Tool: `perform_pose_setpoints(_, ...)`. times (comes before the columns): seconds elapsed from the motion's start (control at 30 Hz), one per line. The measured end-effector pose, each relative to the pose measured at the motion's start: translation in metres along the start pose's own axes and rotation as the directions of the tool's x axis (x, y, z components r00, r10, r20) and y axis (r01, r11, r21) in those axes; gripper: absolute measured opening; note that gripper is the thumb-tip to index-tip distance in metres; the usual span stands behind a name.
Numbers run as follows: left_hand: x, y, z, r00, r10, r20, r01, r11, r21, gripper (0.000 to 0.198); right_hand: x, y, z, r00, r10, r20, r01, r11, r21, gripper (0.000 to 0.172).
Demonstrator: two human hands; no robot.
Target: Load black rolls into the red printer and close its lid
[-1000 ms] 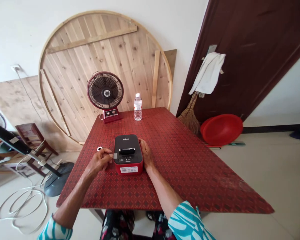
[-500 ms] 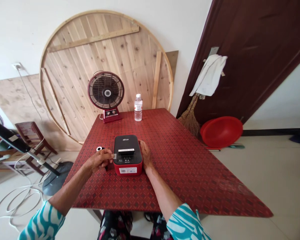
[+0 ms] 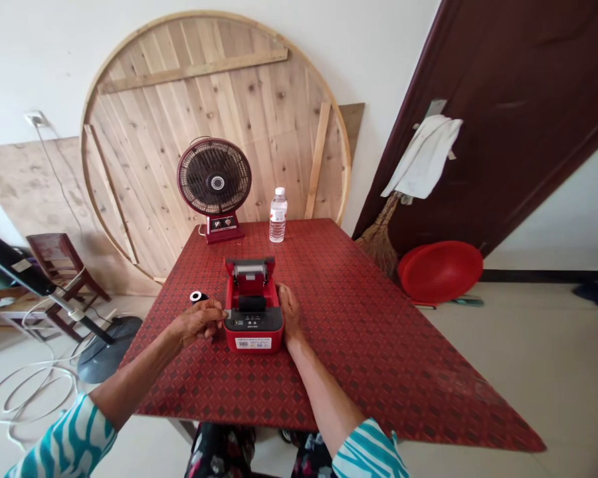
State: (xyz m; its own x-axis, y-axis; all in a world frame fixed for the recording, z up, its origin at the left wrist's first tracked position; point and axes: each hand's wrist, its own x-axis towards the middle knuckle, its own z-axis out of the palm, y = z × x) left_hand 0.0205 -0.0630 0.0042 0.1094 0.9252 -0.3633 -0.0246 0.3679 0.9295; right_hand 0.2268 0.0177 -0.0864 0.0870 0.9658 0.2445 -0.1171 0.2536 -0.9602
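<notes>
A small red and black label printer (image 3: 254,340) stands on the table with its lid (image 3: 250,269) raised, hinged at the back. Inside the red bay a dark roll-like part (image 3: 252,303) shows. Fingers curled, my left hand (image 3: 199,323) grips the small grey latch tab (image 3: 226,314) on the printer's left edge. Against the printer's right side, my right hand (image 3: 290,315) holds it, fingers pointing away from me. Just beyond my left hand lies a small roll with a white core and black outside (image 3: 196,297), partly hidden.
A red patterned cloth covers the table (image 3: 369,345). At its far side stand a dark red fan (image 3: 215,182) and a water bottle (image 3: 278,219). A round wooden board (image 3: 259,126) leans on the wall behind. Red basins (image 3: 443,272) and a broom (image 3: 381,232) are right.
The printer's lid has swung up from shut to open, showing the red inside. Both hands keep their places on the printer's sides. The view has shifted slightly.
</notes>
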Motion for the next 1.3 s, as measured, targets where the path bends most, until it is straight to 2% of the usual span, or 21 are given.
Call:
perform_pose_setpoints(0.33,-0.001,0.000,0.003,0.999,0.029,-0.039,-0.027,0.999,0.035,0.034,0.003,0.000,0.002,1.000,-0.011,0.007,0.011,1.000,0.017,0.042)
perform_pose_setpoints(0.6,-0.010,0.017,0.000,0.981,0.187,-0.055,-0.165,0.947,0.277,0.035,0.006,0.002,0.004,1.000,-0.022,-0.019,0.023,0.999,0.026,0.046)
perform_pose_setpoints(0.7,0.002,0.027,-0.006,0.940,0.319,-0.124,-0.244,0.878,0.412,0.030,0.006,0.001,0.004,1.000,-0.030,-0.010,0.030,0.999,0.027,0.045)
perform_pose_setpoints(0.8,0.021,0.036,-0.007,0.868,0.475,-0.145,-0.299,0.733,0.611,0.018,0.007,0.002,0.005,0.999,-0.042,-0.033,0.042,0.999,0.017,0.043)
perform_pose_setpoints(0.9,0.037,0.043,-0.001,0.809,0.585,-0.056,-0.344,0.549,0.762,0.013,0.009,0.004,0.006,0.997,-0.048,-0.058,0.049,0.999,0.010,0.042)
perform_pose_setpoints(0.97,0.042,0.046,0.004,0.797,0.604,0.004,-0.359,0.469,0.807,0.013,0.010,0.005,0.007,0.997,-0.055,-0.058,0.055,0.998,0.013,0.042)
perform_pose_setpoints(1.07,0.044,0.048,0.013,0.818,0.549,0.171,-0.436,0.398,0.807,0.014,0.011,0.005,0.008,0.996,-0.072,-0.057,0.073,0.997,0.011,0.039)
perform_pose_setpoints(1.13,0.045,0.051,0.019,0.806,0.497,0.322,-0.524,0.345,0.779,0.016,0.012,0.003,0.008,0.995,-0.081,-0.063,0.082,0.997,0.013,0.037)
perform_pose_setpoints(1.2,0.048,0.056,0.024,0.789,0.442,0.427,-0.578,0.297,0.760,0.019,0.011,0.001,0.008,0.995,-0.084,-0.058,0.085,0.996,0.015,0.036)
perform_pose_setpoints(1.23,0.051,0.059,0.027,0.791,0.412,0.453,-0.583,0.281,0.762,0.019,0.011,0.000,0.008,0.995,-0.082,-0.051,0.083,0.996,0.014,0.036)
perform_pose_setpoints(1.3,0.057,0.064,0.032,0.823,0.335,0.458,-0.547,0.250,0.799,0.018,0.010,-0.002,0.007,0.996,-0.077,-0.036,0.077,0.997,0.006,0.036)
